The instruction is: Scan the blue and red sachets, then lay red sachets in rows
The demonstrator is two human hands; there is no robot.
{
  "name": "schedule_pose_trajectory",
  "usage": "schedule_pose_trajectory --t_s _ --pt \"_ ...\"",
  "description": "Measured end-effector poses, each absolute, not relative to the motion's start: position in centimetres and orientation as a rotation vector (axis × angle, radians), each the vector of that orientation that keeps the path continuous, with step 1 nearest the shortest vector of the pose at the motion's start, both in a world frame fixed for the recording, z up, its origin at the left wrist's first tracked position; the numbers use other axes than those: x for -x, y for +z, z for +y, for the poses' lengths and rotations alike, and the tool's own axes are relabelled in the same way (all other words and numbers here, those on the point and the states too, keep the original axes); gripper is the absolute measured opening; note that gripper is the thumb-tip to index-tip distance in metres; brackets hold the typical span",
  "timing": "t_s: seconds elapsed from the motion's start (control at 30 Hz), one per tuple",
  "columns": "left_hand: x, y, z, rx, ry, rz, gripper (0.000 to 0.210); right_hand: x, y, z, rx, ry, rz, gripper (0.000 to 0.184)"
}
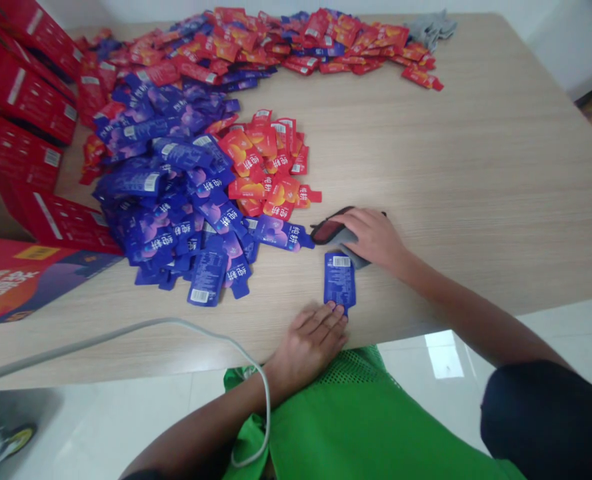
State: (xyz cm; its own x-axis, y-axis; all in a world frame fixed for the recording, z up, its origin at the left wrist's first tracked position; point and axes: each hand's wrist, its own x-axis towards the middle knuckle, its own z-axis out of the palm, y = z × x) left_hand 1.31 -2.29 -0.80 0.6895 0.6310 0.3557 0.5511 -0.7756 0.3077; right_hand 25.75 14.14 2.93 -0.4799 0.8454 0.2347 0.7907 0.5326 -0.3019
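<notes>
A single blue sachet (339, 279) lies on the table in front of me, barcode end away from me. My left hand (316, 337) lies flat at the table's front edge, fingertips on the sachet's narrow end. Just beyond it, my right hand (376, 240) is closed over a grey cloth (359, 259). Under the same fingers sticks out a dark-rimmed, reddish-brown piece (327, 230) whose kind I cannot make out. Its tip is by the narrow end of another blue sachet (279, 233). My right palm's underside is hidden.
Blue sachets (166, 193) are heaped on the left, with red sachets (271, 160) beside them and a long mixed pile (256, 40) behind. Red boxes (26, 147) line the left side. Another grey cloth (432, 28) lies far back. A pale cable (176, 322) crosses near my left arm.
</notes>
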Motion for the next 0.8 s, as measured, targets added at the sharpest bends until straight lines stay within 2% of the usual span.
schedule_pose_trajectory --t_s 0.1,0.2,0.4,0.57,0.7,0.8 --pt "-1.3 -0.7 -2.3 -2.715 0.677 0.97 0.031 -26.4 5.2 13.5 1.34 0.184 -2.153 0.053" --pt "-1.4 -0.5 -2.2 -2.708 0.682 0.965 0.032 -26.0 6.5 9.7 1.243 0.251 -2.162 0.054" --pt "-1.3 -0.4 -2.2 -2.634 0.695 0.984 0.01 -24.1 3.4 2.9 1.124 0.545 -2.53 0.043" --pt "-1.4 -0.4 -2.0 -2.693 0.703 0.97 0.028 -24.3 1.0 6.5 1.267 0.497 -2.467 0.043" --pt "-1.4 -0.4 -2.0 -2.716 0.674 0.978 0.029 -25.0 1.4 12.1 1.339 0.402 -2.475 0.046" --pt "-1.4 -0.5 -2.0 -2.711 0.678 0.985 0.029 -25.6 3.4 14.0 1.373 0.294 -2.378 0.046"
